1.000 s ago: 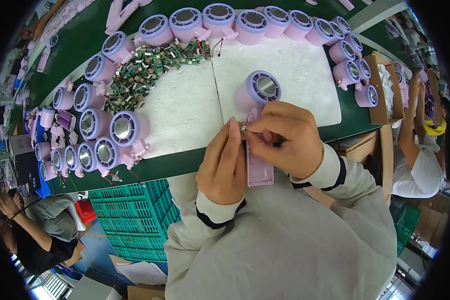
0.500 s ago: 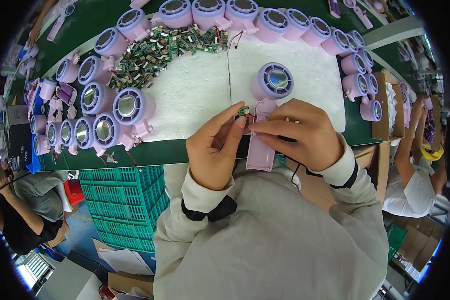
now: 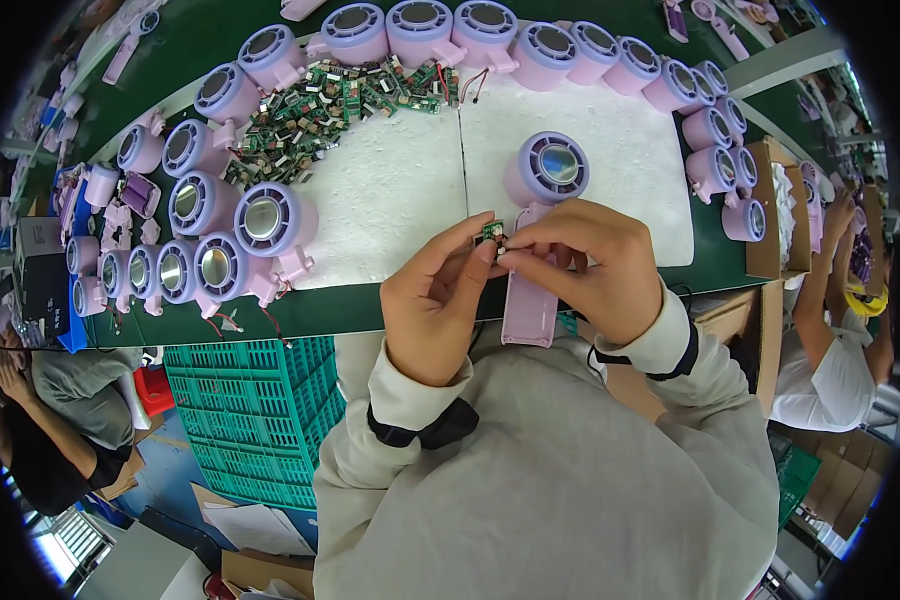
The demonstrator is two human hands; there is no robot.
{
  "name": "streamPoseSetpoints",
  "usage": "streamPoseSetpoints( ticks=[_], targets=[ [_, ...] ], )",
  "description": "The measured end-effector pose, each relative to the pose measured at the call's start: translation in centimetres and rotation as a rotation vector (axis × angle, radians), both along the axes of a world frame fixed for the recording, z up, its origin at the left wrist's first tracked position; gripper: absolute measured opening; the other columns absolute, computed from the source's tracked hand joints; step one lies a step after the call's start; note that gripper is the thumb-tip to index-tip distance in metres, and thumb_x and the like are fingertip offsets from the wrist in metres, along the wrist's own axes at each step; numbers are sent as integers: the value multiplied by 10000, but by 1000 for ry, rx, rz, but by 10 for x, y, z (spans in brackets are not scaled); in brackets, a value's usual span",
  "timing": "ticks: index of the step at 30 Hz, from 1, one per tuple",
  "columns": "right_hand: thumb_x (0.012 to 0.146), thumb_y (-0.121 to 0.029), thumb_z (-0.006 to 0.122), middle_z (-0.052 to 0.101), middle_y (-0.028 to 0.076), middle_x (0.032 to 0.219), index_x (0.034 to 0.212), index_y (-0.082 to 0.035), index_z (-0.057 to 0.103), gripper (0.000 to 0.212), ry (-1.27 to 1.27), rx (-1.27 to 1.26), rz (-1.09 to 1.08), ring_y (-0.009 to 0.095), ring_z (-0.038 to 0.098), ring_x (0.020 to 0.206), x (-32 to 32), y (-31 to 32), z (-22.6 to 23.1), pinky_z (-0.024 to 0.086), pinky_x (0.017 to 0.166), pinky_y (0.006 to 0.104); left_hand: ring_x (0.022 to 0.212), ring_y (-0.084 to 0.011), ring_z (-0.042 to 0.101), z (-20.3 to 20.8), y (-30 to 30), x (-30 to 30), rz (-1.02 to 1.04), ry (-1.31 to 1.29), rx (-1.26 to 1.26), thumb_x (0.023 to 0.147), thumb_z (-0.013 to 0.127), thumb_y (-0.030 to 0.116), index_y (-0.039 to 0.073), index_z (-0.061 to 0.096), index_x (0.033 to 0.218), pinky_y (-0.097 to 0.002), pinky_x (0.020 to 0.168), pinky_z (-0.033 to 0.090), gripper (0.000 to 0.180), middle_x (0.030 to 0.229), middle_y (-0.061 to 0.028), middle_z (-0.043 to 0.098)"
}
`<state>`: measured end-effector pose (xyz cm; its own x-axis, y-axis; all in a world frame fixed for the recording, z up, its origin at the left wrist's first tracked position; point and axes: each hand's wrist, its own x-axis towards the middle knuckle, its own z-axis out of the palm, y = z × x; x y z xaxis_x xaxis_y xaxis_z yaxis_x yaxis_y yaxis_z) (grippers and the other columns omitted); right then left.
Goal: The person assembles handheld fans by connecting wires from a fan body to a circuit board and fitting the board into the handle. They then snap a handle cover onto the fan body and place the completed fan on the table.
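Observation:
My left hand (image 3: 435,305) and my right hand (image 3: 590,265) meet at the table's front edge, fingertips pinched together on a small green circuit board (image 3: 491,232). Just beneath them lies a lilac fan handle (image 3: 528,305), joined to a round lilac fan head (image 3: 548,170) that stands on the white foam mat (image 3: 390,200). The right hand's fingers cover the top of the handle. Which hand carries the board's weight I cannot tell; both touch it.
A pile of small green circuit boards (image 3: 335,105) lies at the mat's far left. Many lilac fan heads (image 3: 240,215) ring the mat along the left, back and right. A green plastic crate (image 3: 255,405) stands below the table. Other people sit at the left (image 3: 50,400) and right (image 3: 820,340).
My hands have spread a little and the board now shows between the fingertips. The view has shifted, so the fan and mat sit lower and more central.

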<state>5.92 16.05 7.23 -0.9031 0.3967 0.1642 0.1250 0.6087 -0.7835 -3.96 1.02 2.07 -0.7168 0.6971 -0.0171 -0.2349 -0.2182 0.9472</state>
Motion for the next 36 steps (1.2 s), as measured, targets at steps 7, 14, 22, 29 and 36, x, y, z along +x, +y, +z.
streamPoseSetpoints(
  ticks=[7,14,22,29,36],
  targets=[
    [809,7,786,644,51,837,965,-26,750,163,115,80,123,129,599,666,-1,8,-4,470,571,257,1009,-200,719,1,1,0,-10,-25,11,1014,601,8,-43,628,1296,-317,908,587,288,1102,-145,727],
    [758,36,760,587,41,801,939,-22,710,196,65,127,46,131,588,660,1,6,1,474,573,275,1006,-206,721,-1,-2,2,-25,42,12,1007,597,-18,-33,640,1291,-317,908,588,288,1130,-146,715],
    [755,26,767,587,47,809,940,-27,704,203,103,227,96,149,591,656,0,12,-3,479,575,281,1020,-207,711,-8,0,0,-39,149,43,997,589,-54,-21,659,1279,-308,899,591,292,1173,-152,693],
    [767,0,778,606,58,829,935,-34,697,190,153,311,176,185,603,656,-3,21,-4,491,578,306,1027,-202,705,-7,-1,-3,-47,187,36,992,593,-62,-12,663,1281,-308,899,594,302,1178,-154,690],
    [764,-8,780,616,67,838,923,-42,692,184,177,344,202,220,617,659,1,22,-2,497,576,331,1035,-193,694,-11,-3,-1,-85,118,73,991,597,-60,-7,661,1286,-310,908,594,307,1172,-151,691]
  ],
)
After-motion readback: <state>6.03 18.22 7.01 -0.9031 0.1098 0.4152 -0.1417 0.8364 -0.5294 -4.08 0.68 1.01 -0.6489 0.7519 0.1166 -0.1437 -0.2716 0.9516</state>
